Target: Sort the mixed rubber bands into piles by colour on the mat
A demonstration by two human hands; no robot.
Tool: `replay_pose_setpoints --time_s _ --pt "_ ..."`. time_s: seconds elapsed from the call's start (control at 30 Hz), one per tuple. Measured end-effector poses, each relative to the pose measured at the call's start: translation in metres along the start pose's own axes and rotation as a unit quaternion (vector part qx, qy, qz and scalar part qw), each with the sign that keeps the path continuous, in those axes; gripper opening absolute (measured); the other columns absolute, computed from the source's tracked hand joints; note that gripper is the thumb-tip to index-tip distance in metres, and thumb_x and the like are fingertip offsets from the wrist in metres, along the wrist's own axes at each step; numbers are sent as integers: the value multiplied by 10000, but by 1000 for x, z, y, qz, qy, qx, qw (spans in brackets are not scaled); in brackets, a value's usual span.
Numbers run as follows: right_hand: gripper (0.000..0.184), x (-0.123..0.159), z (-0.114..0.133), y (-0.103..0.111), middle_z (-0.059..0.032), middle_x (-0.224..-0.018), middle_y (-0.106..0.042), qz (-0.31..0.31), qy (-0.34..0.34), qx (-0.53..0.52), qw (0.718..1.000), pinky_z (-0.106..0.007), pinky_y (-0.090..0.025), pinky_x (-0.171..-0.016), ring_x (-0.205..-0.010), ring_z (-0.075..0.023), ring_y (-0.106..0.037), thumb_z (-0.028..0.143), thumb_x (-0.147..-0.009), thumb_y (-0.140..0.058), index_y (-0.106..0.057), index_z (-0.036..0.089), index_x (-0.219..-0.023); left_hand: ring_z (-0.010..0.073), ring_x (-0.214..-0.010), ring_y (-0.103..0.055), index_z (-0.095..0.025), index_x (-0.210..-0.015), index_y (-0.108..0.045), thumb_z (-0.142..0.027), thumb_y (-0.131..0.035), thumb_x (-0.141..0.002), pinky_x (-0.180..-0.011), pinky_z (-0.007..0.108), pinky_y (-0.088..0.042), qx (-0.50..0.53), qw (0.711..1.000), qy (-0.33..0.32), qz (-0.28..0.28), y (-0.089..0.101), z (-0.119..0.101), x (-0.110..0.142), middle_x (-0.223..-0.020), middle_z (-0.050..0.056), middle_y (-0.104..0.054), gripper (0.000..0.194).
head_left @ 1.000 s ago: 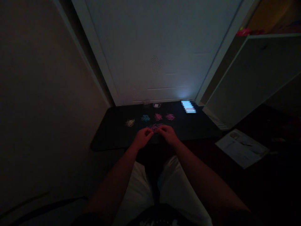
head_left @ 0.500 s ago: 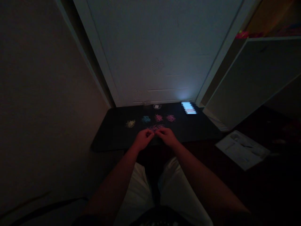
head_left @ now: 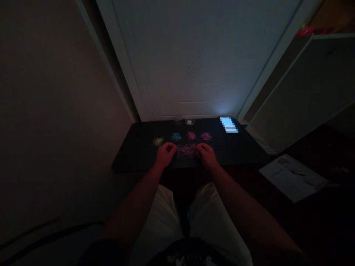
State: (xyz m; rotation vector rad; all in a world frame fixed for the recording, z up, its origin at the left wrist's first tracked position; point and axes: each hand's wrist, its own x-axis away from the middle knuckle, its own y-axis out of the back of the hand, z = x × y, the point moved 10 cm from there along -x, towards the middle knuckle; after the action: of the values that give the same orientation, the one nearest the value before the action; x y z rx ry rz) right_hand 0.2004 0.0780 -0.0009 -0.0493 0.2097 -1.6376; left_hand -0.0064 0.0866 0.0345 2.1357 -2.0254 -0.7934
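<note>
A mixed pile of thin pink and purple strips [head_left: 187, 150] lies near the front of the dark table [head_left: 141, 159]. At its left edge is my left hand [head_left: 165, 153], closed in a pinch. My right hand [head_left: 206, 153] pinches at the pile's right edge. Whatever the fingertips hold is too small and dark to make out. Behind the pile, smaller heaps form a row: a pale yellow heap [head_left: 158, 141], a blue heap [head_left: 176, 137], a pink heap [head_left: 191, 135] and a pinkish-purple heap [head_left: 206, 136].
A lit phone [head_left: 229, 125] stands at the table's back right. Near the back edge sits a small round clear dish [head_left: 190, 122] with a white square in it. A white panel [head_left: 199, 48] rises behind the table. A pale board [head_left: 292, 178] lies at the lower right.
My hands have moved apart, from close together in front of the pile to its two sides, so more of the pile shows. The view has shifted slightly.
</note>
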Motion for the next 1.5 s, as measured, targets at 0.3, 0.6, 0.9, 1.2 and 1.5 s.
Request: replay_pose_setpoints --time_s 0.3,0.6,0.9,1.2,1.5 --pt "224 -1 -1 1 33 -532 -473 3 -12 -21 1000 -215 -273 -433 -461 -72 -382 383 -678 -627 -520 187 -655 174 -701 -578 -173 -820 -670 -275 -570 -714 -686 293 -436 -216 973 13 -77 84 31 -40 -779 58 -657 178" --pt "146 5 9 17 18 -581 -493 -57 23 47 997 -228 -306 -456 -484 -94 -406 341 -759 -492 -538 202 -762 242 -889 -554 -188 -938 -689 -285 -517 -760 -852 392 -403 -297 952 -67 -18 71 24 -38 -931 90 -647 266" --pt "199 25 31 -22 -45 -836 -577 122 165 398 894 -299 -414 -688 -756 -170 -522 237 -693 -599 -639 197 -883 237 -996 -511 -162 -1011 -641 -280 -532 -758 -928 397 -372 -311 947 -66 -51 91 19 -29 -1041 103 -576 300" --pt "125 24 24 -35 -63 -846 -586 123 175 477 853 -322 -398 -760 -823 -196 -526 194 -741 -546 -655 197 -803 222 -1063 -481 -162 -1086 -582 -260 -523 -772 -975 370 -353 -285 949 -119 -58 61 -11 -11 -1115 94 -541 335" --pt "134 -6 29 13 -64 -820 -594 -13 134 468 873 -323 -425 -736 -774 -187 -539 224 -779 -480 -600 165 -789 226 -1209 -393 -198 -1265 -459 -420 -540 -775 -1037 383 -311 -278 936 -155 151 -27 -25 14 -1315 78 -454 544"
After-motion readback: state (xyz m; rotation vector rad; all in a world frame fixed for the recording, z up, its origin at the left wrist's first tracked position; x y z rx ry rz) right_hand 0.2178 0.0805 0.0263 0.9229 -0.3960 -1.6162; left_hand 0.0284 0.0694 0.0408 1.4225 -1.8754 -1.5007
